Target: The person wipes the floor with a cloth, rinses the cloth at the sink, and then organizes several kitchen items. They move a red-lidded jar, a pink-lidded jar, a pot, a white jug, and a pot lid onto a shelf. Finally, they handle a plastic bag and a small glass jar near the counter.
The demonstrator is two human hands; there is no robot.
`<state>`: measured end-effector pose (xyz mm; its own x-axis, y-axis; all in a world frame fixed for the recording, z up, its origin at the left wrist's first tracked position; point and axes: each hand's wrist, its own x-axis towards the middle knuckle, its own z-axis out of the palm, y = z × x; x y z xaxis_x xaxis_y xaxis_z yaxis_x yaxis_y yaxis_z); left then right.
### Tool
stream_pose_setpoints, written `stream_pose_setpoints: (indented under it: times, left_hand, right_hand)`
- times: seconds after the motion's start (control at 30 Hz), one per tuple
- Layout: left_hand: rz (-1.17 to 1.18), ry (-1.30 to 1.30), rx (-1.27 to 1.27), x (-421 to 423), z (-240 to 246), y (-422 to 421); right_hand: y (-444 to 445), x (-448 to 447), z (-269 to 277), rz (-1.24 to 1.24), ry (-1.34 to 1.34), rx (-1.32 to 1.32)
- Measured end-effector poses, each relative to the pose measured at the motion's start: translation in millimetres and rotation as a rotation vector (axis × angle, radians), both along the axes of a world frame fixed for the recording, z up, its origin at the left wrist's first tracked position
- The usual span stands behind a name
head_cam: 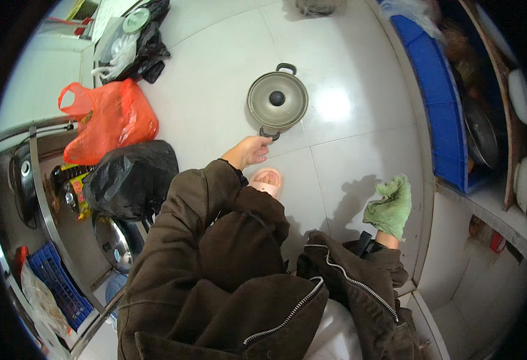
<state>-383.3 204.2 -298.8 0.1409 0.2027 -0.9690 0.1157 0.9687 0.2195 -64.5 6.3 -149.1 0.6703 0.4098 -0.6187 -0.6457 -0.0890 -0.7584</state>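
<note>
A lidded metal pot [263, 105] with a round black lid knob [277, 98] and two black side handles is on the tiled floor ahead of me. My left hand [250, 150] is at the near handle [270, 133], its upper fingers against the handle and the others loosely curled below. My right hand is at the right, wrapped in a crumpled green cloth [389, 207] that hides its fingers. The foot below the pot wears a pale pink slipper [267, 181].
To the left are a red plastic bag [115, 119], a black bag [130, 180] and shelves with bottles [76, 193], a metal lid [112, 243] and a blue basket [61, 283]. A blue crate [441, 103] stands on a ledge at the right, near a dark pan [480, 132].
</note>
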Motion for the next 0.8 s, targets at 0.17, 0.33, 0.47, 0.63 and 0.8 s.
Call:
stream_pose_setpoints:
  times: [0.17, 0.33, 0.47, 0.63, 0.8]
  left_hand:
    - [0.151, -0.177, 0.014, 5.0, -30.1, 0.0]
    - [0.199, -0.103, 0.041, 5.3, -46.1, 8.8]
    - [0.24, -0.121, 0.047, 1.0, -51.8, 13.3]
    - [0.298, -0.216, 0.21, -4.9, -53.3, 21.6]
    - [0.378, -0.241, 0.504, -2.5, -35.8, 33.2]
  right_hand:
    - [-6.4, 6.1, -9.2, -0.047, 0.007, 0.04]
    - [-15.6, 18.3, -19.3, -0.089, -0.01, 0.061]
    - [-20.5, 23.8, -10.5, -0.093, -0.074, 0.098]
    - [-6.1, 58.1, 44.4, -0.003, -0.21, 0.213]
    - [46.6, 144.3, 98.3, 0.004, -0.307, 0.109]
